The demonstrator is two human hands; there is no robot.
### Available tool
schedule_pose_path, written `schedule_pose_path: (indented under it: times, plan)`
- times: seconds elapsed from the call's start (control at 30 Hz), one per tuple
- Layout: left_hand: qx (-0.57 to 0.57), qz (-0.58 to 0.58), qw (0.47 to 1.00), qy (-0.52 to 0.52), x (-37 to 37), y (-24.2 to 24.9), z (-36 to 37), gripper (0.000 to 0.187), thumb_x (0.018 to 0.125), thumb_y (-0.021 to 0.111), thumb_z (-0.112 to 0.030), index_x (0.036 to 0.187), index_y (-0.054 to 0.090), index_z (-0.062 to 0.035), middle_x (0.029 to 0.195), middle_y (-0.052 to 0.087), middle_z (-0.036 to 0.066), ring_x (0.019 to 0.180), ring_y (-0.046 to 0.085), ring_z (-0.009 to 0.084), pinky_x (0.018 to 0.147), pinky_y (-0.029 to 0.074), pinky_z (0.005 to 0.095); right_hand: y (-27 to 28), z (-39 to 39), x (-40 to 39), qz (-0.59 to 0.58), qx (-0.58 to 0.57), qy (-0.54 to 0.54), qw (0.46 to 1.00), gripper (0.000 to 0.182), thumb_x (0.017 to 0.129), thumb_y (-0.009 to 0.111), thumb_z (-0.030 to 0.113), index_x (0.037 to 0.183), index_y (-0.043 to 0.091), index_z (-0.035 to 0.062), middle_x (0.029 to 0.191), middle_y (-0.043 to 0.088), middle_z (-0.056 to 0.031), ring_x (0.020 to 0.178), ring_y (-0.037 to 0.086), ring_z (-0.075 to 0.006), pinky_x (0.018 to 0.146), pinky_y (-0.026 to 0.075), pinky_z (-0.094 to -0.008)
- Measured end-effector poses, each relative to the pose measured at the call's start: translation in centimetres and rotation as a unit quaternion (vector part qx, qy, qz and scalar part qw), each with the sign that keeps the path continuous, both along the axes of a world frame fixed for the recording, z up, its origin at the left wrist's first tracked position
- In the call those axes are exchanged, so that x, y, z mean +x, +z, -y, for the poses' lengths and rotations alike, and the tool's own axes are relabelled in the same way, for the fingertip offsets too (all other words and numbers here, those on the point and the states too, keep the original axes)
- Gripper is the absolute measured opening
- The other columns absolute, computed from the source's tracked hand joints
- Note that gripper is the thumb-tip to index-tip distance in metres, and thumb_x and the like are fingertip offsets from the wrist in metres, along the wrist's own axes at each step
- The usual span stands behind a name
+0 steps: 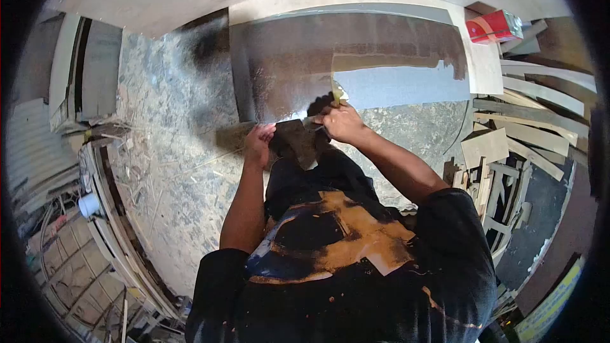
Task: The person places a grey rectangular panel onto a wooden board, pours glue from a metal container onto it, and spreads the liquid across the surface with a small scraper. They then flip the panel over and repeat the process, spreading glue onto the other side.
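A large flat sheet [286,57] lies ahead of me, mostly coated brown, with a bare grey-blue area [400,87] at its right front. My right hand [342,123] is closed at the sheet's near edge, around something I cannot make out; a small yellowish piece [342,93] shows just beyond its fingers. At the near left corner of the sheet is my left hand [258,143], its fingers raised by the edge. Whether the left fingers hold anything is too small to tell.
A red can [489,27] stands at the back right on a pale board [484,67]. Wood offcuts [530,130] are piled on the right. Stacked boards [114,216] and a white cup [89,204] are at the left. The floor [171,108] is stained.
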State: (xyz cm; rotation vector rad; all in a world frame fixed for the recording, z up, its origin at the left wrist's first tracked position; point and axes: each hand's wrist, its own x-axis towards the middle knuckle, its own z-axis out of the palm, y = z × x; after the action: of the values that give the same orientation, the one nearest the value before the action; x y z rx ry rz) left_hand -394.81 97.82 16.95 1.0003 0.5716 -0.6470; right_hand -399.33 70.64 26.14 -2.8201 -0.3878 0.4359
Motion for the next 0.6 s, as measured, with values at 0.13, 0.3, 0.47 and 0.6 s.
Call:
schedule_pose_path:
  times: [0.13, 0.3, 0.47, 0.6]
  plan:
    - [0.031, 0.002, 0.999, -0.021, 0.2, -0.3, -0.2, 0.017, 0.090, 0.051, -0.021, 0.091, 0.055, -0.0046, 0.095, 0.064, 0.012, 0.089, 0.061, 0.0205, 0.080, 0.046, 0.0305, 3.6, 4.6, 0.0, 0.013, 0.041, -0.052, 0.998, 0.043, 0.067, 0.056, 0.004, 0.105, 0.067, 0.0212, 0.091, 0.066, -0.0094, 0.092, 0.061, -0.0262, 0.087, 0.043, -0.0399]
    - [-0.002, -0.016, 1.000, 0.001, 0.2, -0.9, -0.6, 0.019, 0.090, 0.050, -0.019, 0.099, 0.054, -0.0028, 0.093, 0.064, 0.011, 0.086, 0.061, 0.0192, 0.078, 0.047, 0.0297, -1.1, 8.8, -3.5, 0.114, -0.030, -0.188, 0.975, 0.054, 0.075, 0.055, 0.004, 0.123, 0.053, 0.0294, 0.127, 0.049, -0.0050, 0.118, 0.045, -0.0197, 0.098, 0.033, -0.0413]
    - [0.008, -0.009, 1.000, -0.001, -0.1, -1.0, -0.8, 0.019, 0.091, 0.050, -0.020, 0.098, 0.055, -0.0042, 0.092, 0.064, 0.010, 0.087, 0.061, 0.0191, 0.078, 0.046, 0.0300, 1.0, 10.7, -7.2, 0.045, -0.090, -0.124, 0.987, 0.051, 0.076, 0.055, 0.007, 0.122, 0.055, 0.0305, 0.131, 0.047, -0.0010, 0.121, 0.043, -0.0182, 0.097, 0.033, -0.0414]
    - [0.024, -0.021, 0.999, 0.016, 0.2, -0.7, -0.1, 0.017, 0.091, 0.049, -0.020, 0.095, 0.055, -0.0046, 0.090, 0.064, 0.010, 0.086, 0.061, 0.0196, 0.077, 0.046, 0.0306, 6.1, 12.1, -0.1, 0.093, -0.017, -0.144, 0.985, 0.039, 0.077, 0.055, 0.011, 0.111, 0.063, 0.0273, 0.104, 0.062, 0.0001, 0.102, 0.055, -0.0188, 0.086, 0.038, -0.0409]
